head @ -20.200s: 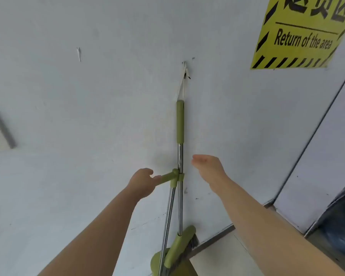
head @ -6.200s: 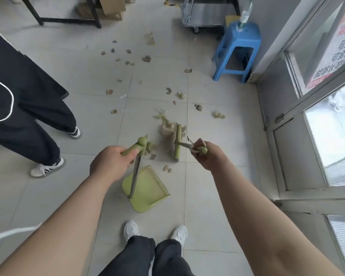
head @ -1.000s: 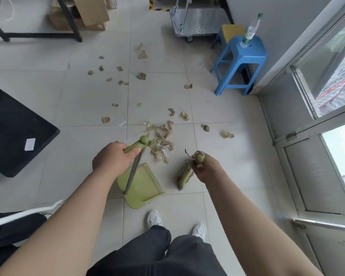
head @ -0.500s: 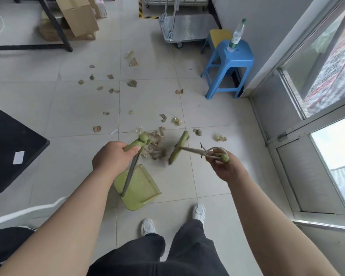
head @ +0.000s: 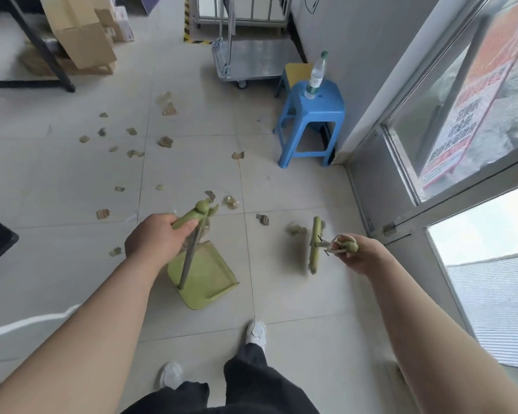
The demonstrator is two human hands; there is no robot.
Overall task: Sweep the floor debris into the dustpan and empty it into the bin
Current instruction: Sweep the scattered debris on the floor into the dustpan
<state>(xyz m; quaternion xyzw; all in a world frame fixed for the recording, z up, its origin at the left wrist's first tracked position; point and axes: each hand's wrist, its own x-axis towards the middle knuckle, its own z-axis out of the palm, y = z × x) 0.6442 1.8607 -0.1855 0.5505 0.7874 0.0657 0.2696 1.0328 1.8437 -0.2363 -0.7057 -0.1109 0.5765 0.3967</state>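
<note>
on pale floor tiles (head: 57, 180) just ahead of the person's shoes sits the green dustpan (head: 202, 273), its mouth facing away from them. the left hand (head: 153, 237) is closed round the dustpan's handle grip at the top of its metal shaft. right of the dustpan, apart from it, the right hand (head: 361, 253) is wrapped round the broom (head: 315, 245) handle end; the broom head is blurred, low over the floor, with a smeared scrap of debris (head: 165, 141) beside it. more cardboard-like debris lies scattered beyond the dustpan, thickest to its far left. far right of the dustpan stands a blue stool (head: 310, 121) with a bottle (head: 316, 76) on it, against a grey wall; a metal cart (head: 248, 59) is behind the stool. boxes (head: 78, 40) sit far left of it under a black table frame. glass panels (head: 461, 100) run along the right. whatever lies inside the dustpan is hard to make out, and a black shape at the left edge is cut off.
</note>
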